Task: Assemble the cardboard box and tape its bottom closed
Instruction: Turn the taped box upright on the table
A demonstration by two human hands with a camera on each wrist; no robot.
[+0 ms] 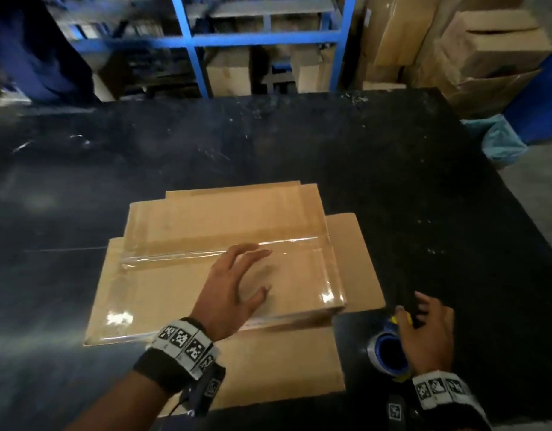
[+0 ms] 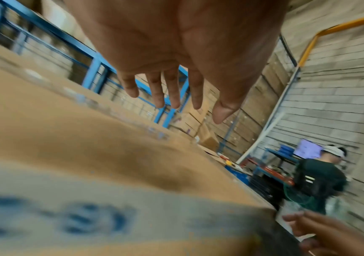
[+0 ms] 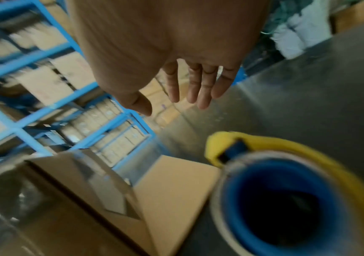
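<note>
The brown cardboard box [image 1: 181, 275] stands bottom-up on the black table [image 1: 424, 188], its lower flaps splayed out flat around it. Clear tape [image 1: 206, 251] runs along the centre seam and down the right end. My left hand [image 1: 240, 284] hovers flat over the box bottom, fingers straight and spread, holding nothing; the left wrist view shows a gap between my left hand [image 2: 176, 97] and the cardboard [image 2: 71, 135]. The tape roll with blue core and yellow dispenser [image 1: 389, 353] lies on the table at the box's right front corner. My right hand [image 1: 424, 325] is open just above the tape roll [image 3: 286, 207].
Blue metal shelving [image 1: 194, 42] with cartons stands behind the table. Stacked cardboard boxes [image 1: 486, 48] and a blue bin [image 1: 536, 101] crowd the far right. Another person [image 2: 321, 176] works at a bench in the background.
</note>
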